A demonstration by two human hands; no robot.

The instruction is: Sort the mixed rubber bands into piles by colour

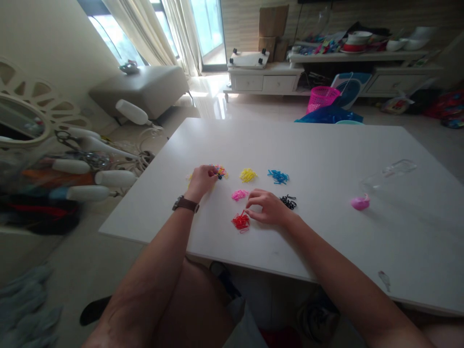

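Observation:
My left hand [203, 181], with a brown-strapped watch [186, 204] on the wrist, reaches into a mixed heap of small coloured rubber bands [221, 171]. Its fingertips are drawn together and partly hidden; what they hold cannot be made out. Over the near side of the sorted heaps, my right hand [267, 208] pinches a red rubber band [244, 211] at the edge of the red heap [240, 222]. Close to its fingers lies a pink heap [239, 195]. Black bands [289, 201] are partly covered by this hand. Yellow [248, 175] and blue [278, 176] heaps lie farther back.
On the white table [326, 154], a pink pouch-like object [360, 202] and a clear container [389, 174] lie to the right. A small clear piece [384, 280] is near the front edge. A pink basket [322, 99] stands beyond the table.

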